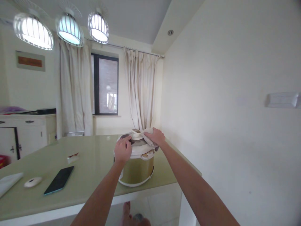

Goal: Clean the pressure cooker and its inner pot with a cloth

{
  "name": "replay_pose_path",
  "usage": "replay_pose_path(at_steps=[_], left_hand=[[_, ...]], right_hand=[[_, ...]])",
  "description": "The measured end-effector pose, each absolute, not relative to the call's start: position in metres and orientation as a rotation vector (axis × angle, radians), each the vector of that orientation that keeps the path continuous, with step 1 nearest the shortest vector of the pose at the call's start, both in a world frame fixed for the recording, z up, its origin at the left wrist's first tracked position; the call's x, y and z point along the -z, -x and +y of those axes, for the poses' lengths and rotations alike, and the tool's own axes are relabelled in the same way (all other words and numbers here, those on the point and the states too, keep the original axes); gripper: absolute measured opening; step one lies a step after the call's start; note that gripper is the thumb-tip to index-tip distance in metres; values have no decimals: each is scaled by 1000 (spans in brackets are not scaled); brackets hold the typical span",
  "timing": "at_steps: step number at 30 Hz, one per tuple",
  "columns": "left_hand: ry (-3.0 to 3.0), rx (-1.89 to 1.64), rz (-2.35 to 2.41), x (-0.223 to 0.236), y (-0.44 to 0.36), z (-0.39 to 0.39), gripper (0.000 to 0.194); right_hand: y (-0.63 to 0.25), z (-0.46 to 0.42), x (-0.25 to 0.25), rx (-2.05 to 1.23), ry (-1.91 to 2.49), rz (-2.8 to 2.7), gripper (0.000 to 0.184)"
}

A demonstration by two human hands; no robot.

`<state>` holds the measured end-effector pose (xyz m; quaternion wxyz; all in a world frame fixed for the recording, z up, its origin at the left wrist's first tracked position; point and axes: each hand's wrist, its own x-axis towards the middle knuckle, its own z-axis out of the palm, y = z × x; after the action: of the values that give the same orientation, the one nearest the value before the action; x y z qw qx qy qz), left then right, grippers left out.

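A gold and white pressure cooker (pixel 138 171) stands on the pale green table (pixel 94 157), near its front right corner. My left hand (pixel 122 150) rests on the near left of the cooker's lid (pixel 137 145), fingers curled against the rim. My right hand (pixel 155 137) presses a beige cloth (pixel 148 131) onto the right side of the lid, beside the lid's knob (pixel 136 134).
On the table's left lie a dark phone (pixel 59 180), a white mouse (pixel 33 181), a white sheet (pixel 8 182) and a small object (pixel 72 157). A white wall rises close on the right. Curtains, a window and a white cabinet (pixel 28 131) stand behind.
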<state>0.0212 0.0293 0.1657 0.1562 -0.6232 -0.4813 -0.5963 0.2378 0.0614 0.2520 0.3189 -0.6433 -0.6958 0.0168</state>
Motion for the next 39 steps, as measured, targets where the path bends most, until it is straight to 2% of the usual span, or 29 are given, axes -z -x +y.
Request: replay_pose_path(at_steps=[6, 10, 15, 19, 24, 27, 30, 33, 36, 39], left_hand=[[1786, 1731, -1350, -165, -20, 29, 41], [1818, 1717, -1307, -160, -17, 26, 41], [1818, 1729, -1274, -155, -16, 24, 41], [1808, 1744, -1259, -155, -17, 24, 40], [1810, 1734, -1271, -157, -16, 24, 41], [1815, 1711, -1308, -157, -14, 23, 43], [1868, 1679, -1275, -157, -13, 21, 42], [1881, 1678, -1244, -157, -13, 20, 41], [1868, 1702, -1230, -156, -14, 21, 40], [1848, 1732, -1198, -155, -14, 23, 38]], right_hand=[[-208, 24, -255, 254, 1484, -2093, 71], [-215, 31, -255, 84, 1342, -2149, 70], [-247, 64, -256, -127, 1663, -1852, 74], [-242, 59, -257, -22, 1749, -1866, 75], [-202, 15, -254, 294, 1407, -2158, 71], [-192, 4, -253, 291, 1245, -2234, 74], [-205, 15, -256, 156, 1170, -2258, 70], [-228, 37, -260, 2, 1282, -2171, 63], [-243, 52, -264, -13, 1589, -1989, 67], [-241, 52, -266, 40, 1697, -1950, 71]])
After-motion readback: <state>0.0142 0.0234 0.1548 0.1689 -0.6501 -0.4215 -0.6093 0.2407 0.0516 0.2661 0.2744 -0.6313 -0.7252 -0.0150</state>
